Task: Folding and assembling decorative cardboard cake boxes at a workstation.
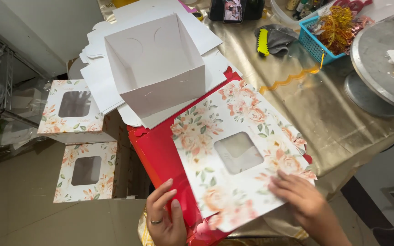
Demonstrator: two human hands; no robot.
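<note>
hands press a flat floral box lid (pixel 238 150): left hand (pixel 165 218) fingers curled at its edge, right hand (pixel 299 196) fingers flat.

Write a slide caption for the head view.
Both hands, left and right, press a flat floral windowed lid beside an open white box.

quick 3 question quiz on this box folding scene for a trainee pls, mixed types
1. True or false: the right hand lies flat on the floral window lid.
2. Multiple choice: what lies straight under the floral window lid? A) a red sheet B) a grey cloth C) a blue basket
3. Fill the gap: the open white box stands on a stack of flat ____ cardboard blanks.

Key:
1. True; its fingers press on the lid's near right edge.
2. A; the left hand rests at the red sheet's near edge.
3. White.
</note>
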